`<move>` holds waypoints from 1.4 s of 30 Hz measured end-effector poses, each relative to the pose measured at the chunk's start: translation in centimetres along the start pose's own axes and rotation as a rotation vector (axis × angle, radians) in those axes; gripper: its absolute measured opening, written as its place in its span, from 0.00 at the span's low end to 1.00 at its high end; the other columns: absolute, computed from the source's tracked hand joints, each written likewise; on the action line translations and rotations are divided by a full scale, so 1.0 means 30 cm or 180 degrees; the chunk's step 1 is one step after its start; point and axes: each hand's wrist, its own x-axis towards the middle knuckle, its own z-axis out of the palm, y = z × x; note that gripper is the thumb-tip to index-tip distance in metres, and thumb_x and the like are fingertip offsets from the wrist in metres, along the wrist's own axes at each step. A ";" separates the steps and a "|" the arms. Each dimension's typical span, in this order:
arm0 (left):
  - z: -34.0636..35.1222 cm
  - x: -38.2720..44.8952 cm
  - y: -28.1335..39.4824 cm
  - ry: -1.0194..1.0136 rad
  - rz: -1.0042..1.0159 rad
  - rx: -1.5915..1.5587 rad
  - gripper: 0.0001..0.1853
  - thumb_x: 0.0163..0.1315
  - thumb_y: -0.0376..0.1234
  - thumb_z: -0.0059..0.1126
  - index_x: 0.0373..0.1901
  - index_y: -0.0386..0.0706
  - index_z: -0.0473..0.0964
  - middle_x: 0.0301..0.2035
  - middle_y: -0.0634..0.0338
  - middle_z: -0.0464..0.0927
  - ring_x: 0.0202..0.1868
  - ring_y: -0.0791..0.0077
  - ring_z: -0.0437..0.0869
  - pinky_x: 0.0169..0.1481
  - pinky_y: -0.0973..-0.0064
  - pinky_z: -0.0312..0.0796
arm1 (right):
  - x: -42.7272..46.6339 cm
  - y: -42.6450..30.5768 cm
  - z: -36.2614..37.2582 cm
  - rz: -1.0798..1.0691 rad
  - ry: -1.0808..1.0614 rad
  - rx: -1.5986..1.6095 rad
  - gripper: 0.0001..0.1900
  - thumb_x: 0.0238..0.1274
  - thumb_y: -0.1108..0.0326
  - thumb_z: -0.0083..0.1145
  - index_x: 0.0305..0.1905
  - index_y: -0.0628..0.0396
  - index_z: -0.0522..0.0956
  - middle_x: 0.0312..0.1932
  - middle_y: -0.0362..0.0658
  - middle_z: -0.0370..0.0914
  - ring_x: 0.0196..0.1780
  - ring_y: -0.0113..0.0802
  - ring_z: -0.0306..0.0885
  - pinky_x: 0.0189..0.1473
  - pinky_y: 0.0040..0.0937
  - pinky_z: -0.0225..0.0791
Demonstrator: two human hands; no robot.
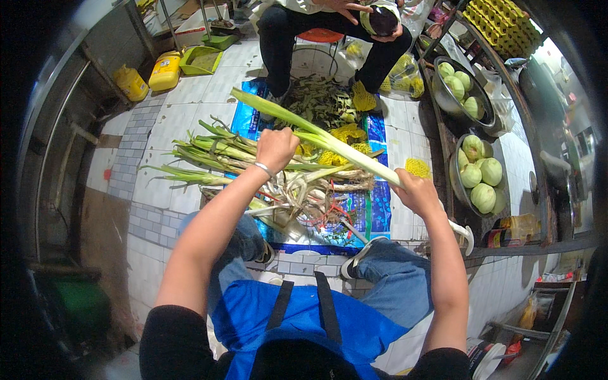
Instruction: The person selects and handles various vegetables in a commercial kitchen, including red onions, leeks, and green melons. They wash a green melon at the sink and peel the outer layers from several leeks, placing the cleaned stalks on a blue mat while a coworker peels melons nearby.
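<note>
A long leek-like green onion [351, 153] slants in front of me, leafy end up at the left, white stem down at the right. My right hand [419, 192] grips its white stem. My left hand [277, 149] is closed at its green part, on what looks like one of its leaves. Beneath lie more green onions [213, 147] with roots and dirt, leaves to the left. Pale peeled skins [297, 192] and red ties [332, 216] are tangled near my knees. A curved white piece [463, 232] shows past my right wrist; whether it belongs to the held stalk is unclear.
Blue printed sacking [378, 209] covers the floor. Opposite sits a person [280, 42] holding a dark eggplant-like vegetable [382, 21], dark peelings [318, 97] below. Metal bowls of peeled pale-green round vegetables [482, 173] stand on the right rack. Yellow jugs [165, 71] and a green dustpan [202, 60] are left.
</note>
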 end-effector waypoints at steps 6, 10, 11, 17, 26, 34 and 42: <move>-0.042 0.063 0.074 -0.0393 -0.2835 -0.4749 0.10 0.57 0.32 0.38 0.18 0.43 0.60 0.13 0.66 0.57 0.17 0.73 0.60 0.26 0.74 0.61 | 0.023 -0.018 0.000 0.0123 0.0024 0.0086 0.13 0.54 0.60 0.60 0.38 0.51 0.69 0.24 0.47 0.78 0.26 0.49 0.78 0.24 0.45 0.70; -0.045 0.074 0.034 -0.0669 -0.3121 -0.6089 0.11 0.57 0.33 0.38 0.16 0.44 0.59 0.12 0.65 0.59 0.17 0.72 0.65 0.27 0.72 0.69 | 0.041 -0.026 0.013 0.0116 0.0052 0.0152 0.12 0.54 0.61 0.59 0.38 0.52 0.69 0.24 0.48 0.77 0.26 0.49 0.78 0.24 0.45 0.70; -0.054 0.077 0.040 -0.0647 -0.3216 -0.6162 0.12 0.56 0.32 0.38 0.14 0.45 0.57 0.11 0.66 0.58 0.17 0.72 0.64 0.29 0.72 0.68 | 0.043 -0.025 0.015 0.0124 0.0064 0.0176 0.12 0.55 0.61 0.59 0.38 0.52 0.69 0.24 0.48 0.77 0.26 0.49 0.78 0.24 0.45 0.70; -0.072 0.074 0.013 -0.0820 -0.3346 -0.6700 0.14 0.52 0.30 0.39 0.10 0.48 0.55 0.09 0.67 0.56 0.17 0.72 0.61 0.36 0.71 0.67 | 0.054 -0.034 0.006 0.0049 0.0051 0.0205 0.11 0.55 0.62 0.58 0.38 0.52 0.68 0.25 0.48 0.78 0.27 0.49 0.78 0.25 0.44 0.69; -0.054 -0.019 0.032 -0.0337 -0.0108 -0.0774 0.15 0.56 0.38 0.47 0.20 0.36 0.73 0.22 0.43 0.76 0.26 0.50 0.79 0.29 0.58 0.67 | -0.024 0.066 -0.030 0.0279 -0.0136 0.0110 0.10 0.57 0.59 0.57 0.35 0.52 0.70 0.21 0.49 0.77 0.26 0.51 0.77 0.26 0.46 0.68; 0.007 -0.097 0.030 -0.0743 0.1249 0.0692 0.08 0.57 0.34 0.50 0.33 0.39 0.72 0.29 0.52 0.78 0.38 0.56 0.78 0.53 0.60 0.65 | -0.057 0.042 -0.034 0.0346 -0.0788 0.0150 0.17 0.59 0.50 0.54 0.34 0.53 0.71 0.20 0.52 0.75 0.26 0.55 0.75 0.29 0.48 0.67; 0.118 -0.137 0.001 -0.1164 0.1129 0.1240 0.14 0.56 0.39 0.49 0.20 0.39 0.72 0.18 0.49 0.76 0.29 0.56 0.79 0.49 0.59 0.65 | -0.044 0.004 -0.034 0.0585 -0.1252 0.0365 0.20 0.59 0.46 0.52 0.33 0.55 0.75 0.19 0.53 0.75 0.28 0.55 0.75 0.31 0.49 0.67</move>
